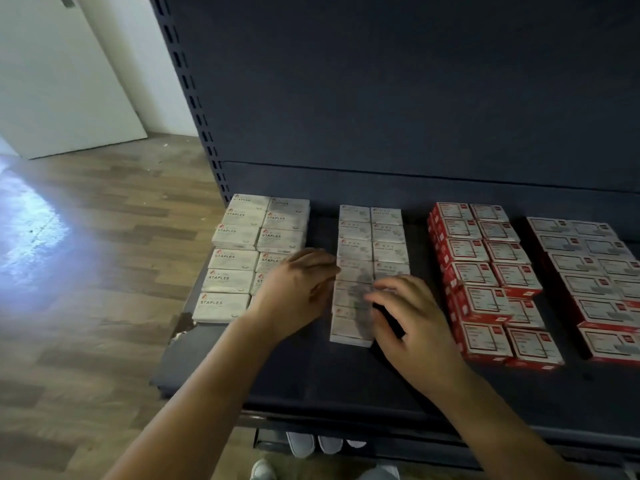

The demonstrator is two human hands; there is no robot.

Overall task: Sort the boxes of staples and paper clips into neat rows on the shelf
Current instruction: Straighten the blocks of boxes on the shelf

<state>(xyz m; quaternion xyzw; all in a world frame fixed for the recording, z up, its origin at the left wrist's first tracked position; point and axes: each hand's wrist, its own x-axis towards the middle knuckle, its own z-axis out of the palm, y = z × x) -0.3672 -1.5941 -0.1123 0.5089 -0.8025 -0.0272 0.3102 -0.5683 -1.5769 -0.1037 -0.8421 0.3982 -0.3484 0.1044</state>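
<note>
A person stands at a dark shelf, both bare arms reaching over stacked stationery boxes. The left hand lies flat with fingers straight and close together, its fingertips meeting the left edge of the paper-clip boxes, a two-column block of grey-white packs in the middle of the shelf. The right hand sits at the near right corner of the same block, fingers loosely bent and spread, the tips touching the top of the nearest packs; motion blur hides whether any pack is actually pinched. Neither hand lifts a box clear of the shelf.

To the left, the staples boxes lie in two columns at the shelf's left end, labels facing up, with a small gap splitting the far three rows from the near ones. To the right, red boxes stand stacked in two columns, the near ones slightly askew, and a further group of red packs runs to the frame's edge. A wooden floor lies beyond the shelf, and light shoes show below it.
</note>
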